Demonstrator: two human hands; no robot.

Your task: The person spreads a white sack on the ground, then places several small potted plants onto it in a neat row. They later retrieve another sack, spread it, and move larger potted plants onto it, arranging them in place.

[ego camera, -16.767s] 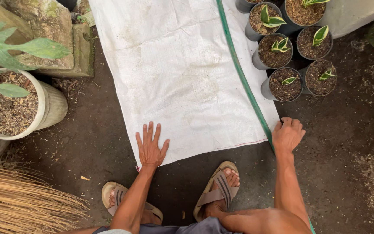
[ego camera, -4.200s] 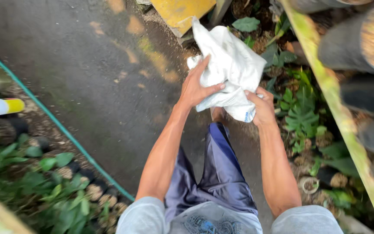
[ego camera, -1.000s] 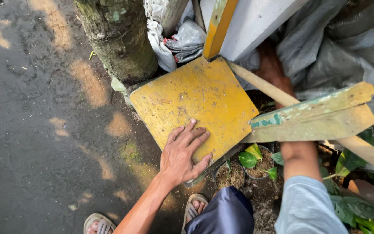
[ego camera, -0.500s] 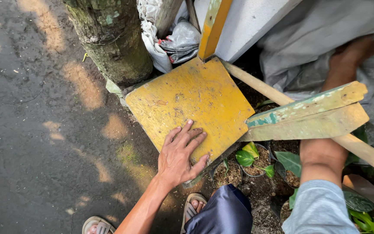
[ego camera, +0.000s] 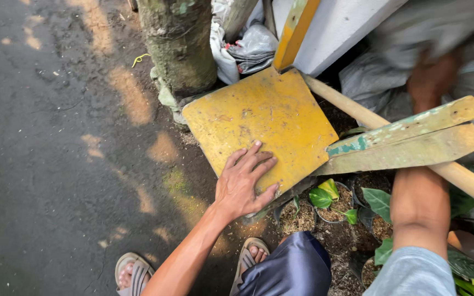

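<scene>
Left hand [ego camera: 243, 183] is flat, fingers spread wide, palm pressing the lower edge of the yellow board [ego camera: 259, 123], arm stretched straight up from the bottom of the view. That board leans tilted against the tree trunk [ego camera: 179, 44], one corner near the white panel [ego camera: 338, 24]. Right hand [ego camera: 430, 79] reaches far forward past the two weathered planks [ego camera: 407, 142] into the grey sheeting [ego camera: 440, 27]; it's blurred, so its grip can't be told. Small potted plants [ego camera: 330, 200] sit just below the board.

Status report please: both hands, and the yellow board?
Left hand flat, open on yellow board. Right hand blurred, reaching past wooden slats toward grey sheeting; grip unclear.
</scene>
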